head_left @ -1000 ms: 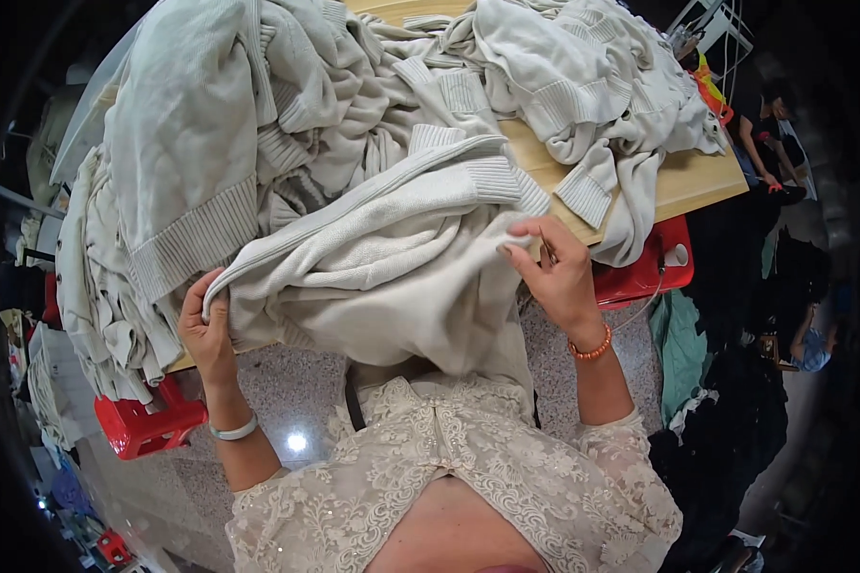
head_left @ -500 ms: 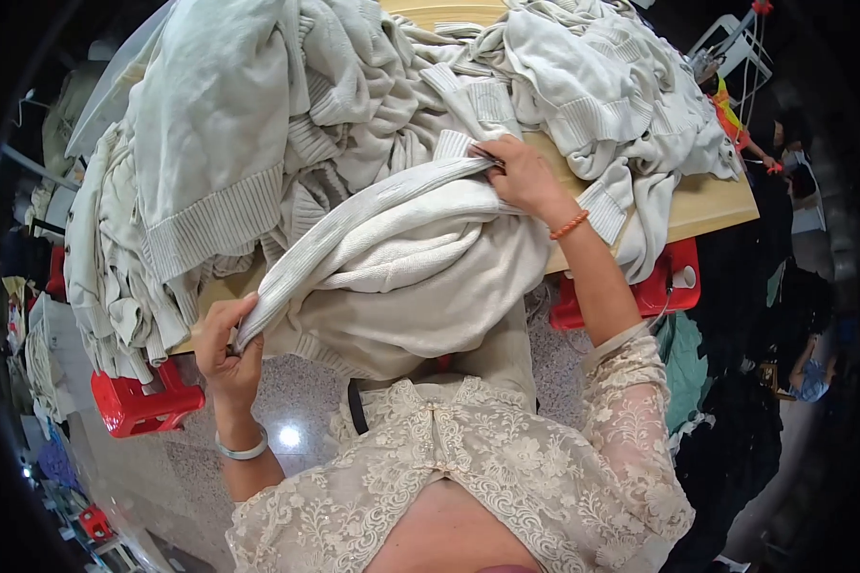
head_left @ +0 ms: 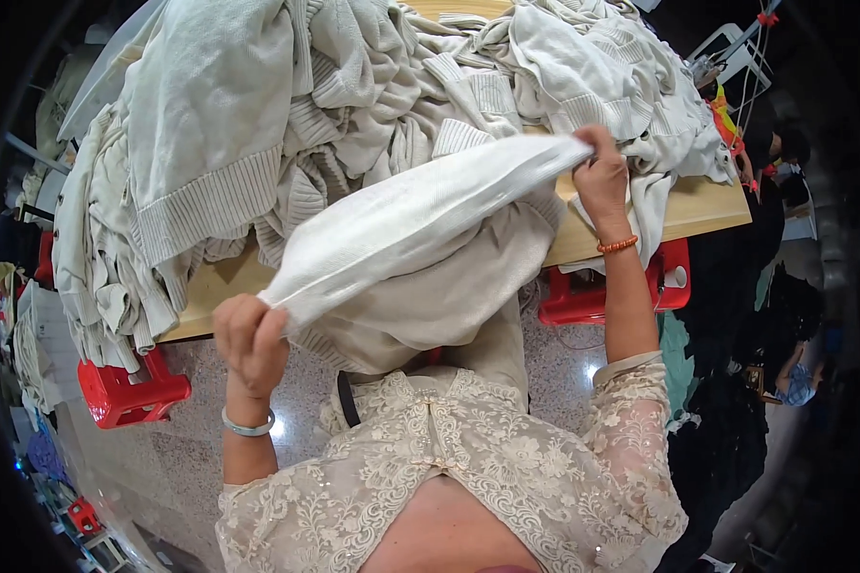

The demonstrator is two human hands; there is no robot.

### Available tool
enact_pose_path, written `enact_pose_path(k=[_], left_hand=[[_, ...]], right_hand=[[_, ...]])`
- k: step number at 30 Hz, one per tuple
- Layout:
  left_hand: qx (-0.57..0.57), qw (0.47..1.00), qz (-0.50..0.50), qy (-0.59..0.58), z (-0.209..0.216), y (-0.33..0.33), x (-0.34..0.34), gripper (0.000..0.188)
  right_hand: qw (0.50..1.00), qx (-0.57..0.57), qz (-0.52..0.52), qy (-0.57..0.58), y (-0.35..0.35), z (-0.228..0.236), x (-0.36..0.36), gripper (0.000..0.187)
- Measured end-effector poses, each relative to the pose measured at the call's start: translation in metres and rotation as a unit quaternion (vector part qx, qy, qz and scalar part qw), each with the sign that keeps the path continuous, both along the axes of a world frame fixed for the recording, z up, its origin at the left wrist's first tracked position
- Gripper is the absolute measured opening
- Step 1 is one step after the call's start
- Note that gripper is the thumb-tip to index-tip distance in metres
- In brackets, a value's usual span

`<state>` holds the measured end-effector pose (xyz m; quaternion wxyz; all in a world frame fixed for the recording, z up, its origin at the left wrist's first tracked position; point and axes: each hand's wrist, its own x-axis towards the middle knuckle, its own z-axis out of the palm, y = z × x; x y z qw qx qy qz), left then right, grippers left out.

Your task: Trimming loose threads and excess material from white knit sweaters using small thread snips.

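Note:
A cream knitted sweater [head_left: 420,215] is stretched in a slanting band between my hands, and its lower body sags over the table's near edge to my lap. My left hand [head_left: 250,346] grips the band's near left end, fingers curled round the knit. At the far right end, my right hand [head_left: 602,183] pinches the fabric, its arm reaching out over the table. The stretched part is slightly blurred. Just behind it, a ribbed cuff [head_left: 461,137] rests among other knitwear.
Heaps of similar cream knitwear cover the wooden table [head_left: 693,205], with a large pile [head_left: 210,124] left and another [head_left: 592,67] right. Red stools stand below, one at the left [head_left: 134,390] and one at the right [head_left: 674,277]. Dark cloth [head_left: 721,458] lies on the right.
My right hand has moved right and slightly up, drawing the sweater into a wider, flatter band. My left hand has shifted slightly toward me and keeps its hold.

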<state>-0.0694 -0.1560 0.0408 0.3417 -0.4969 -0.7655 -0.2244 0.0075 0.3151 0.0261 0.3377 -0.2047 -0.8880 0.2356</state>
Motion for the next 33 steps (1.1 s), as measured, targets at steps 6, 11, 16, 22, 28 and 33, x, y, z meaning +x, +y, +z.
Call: enact_pose_path(k=[6, 11, 16, 22, 28, 33], left_hand=[[-0.118, 0.982, 0.002, -0.151, -0.020, -0.004, 0.004, 0.031], [0.033, 0.919, -0.052, -0.388, -0.021, -0.017, -0.004, 0.029], [0.384, 0.632, -0.102, -0.665, -0.022, -0.035, -0.029, 0.028], [0.270, 0.730, 0.060, -0.625, -0.076, -0.040, -0.066, 0.033], [0.012, 0.989, 0.007, -0.147, -0.052, -0.018, 0.042, 0.045], [-0.297, 0.920, -0.145, -0.209, -0.097, 0.014, 0.080, 0.033]], right_hand=[[0.983, 0.002, 0.146, -0.112, -0.009, -0.016, 0.030, 0.037], [0.958, -0.185, 0.201, -0.091, 0.009, -0.015, 0.046, 0.022], [0.958, -0.246, 0.135, -0.059, 0.018, 0.028, 0.026, 0.013], [0.998, 0.044, -0.028, -0.040, 0.000, 0.009, -0.030, 0.029], [0.995, -0.015, 0.091, 0.043, -0.047, -0.002, 0.022, 0.012], [0.991, -0.048, 0.122, 0.039, -0.087, -0.013, 0.067, 0.008]])
